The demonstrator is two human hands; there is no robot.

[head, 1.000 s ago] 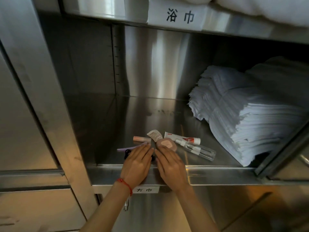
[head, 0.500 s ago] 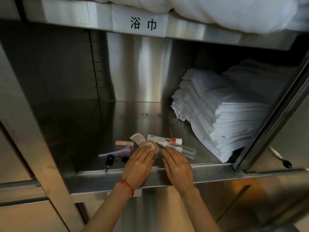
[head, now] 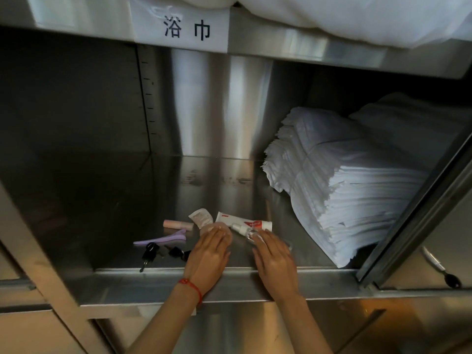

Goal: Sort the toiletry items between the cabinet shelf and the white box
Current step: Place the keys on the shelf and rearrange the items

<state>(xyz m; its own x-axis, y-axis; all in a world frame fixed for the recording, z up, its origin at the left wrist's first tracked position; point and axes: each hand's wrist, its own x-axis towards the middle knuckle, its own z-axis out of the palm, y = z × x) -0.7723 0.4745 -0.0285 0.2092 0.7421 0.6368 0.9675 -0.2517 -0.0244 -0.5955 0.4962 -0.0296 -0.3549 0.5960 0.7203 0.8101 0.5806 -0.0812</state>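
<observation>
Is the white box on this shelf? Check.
No; the shelf holds small toiletries, keys and stacked white towels, no box.

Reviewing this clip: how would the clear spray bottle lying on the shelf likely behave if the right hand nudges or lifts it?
The clear spray bottle lies on its side on smooth steel shelf, so it would probably roll or slide easily. It looks see-through and seemingly near empty, so likely light. The right hand rests its fingertips on it, which may steady it.

A linen store it was, hotel housekeeping by the look: a brushed stainless-steel cabinet (head: 229,111), a white shelf label printed with Chinese characters for bath towels (head: 182,29), and a tall stack of folded white towels (head: 344,190) sat inside.
</observation>
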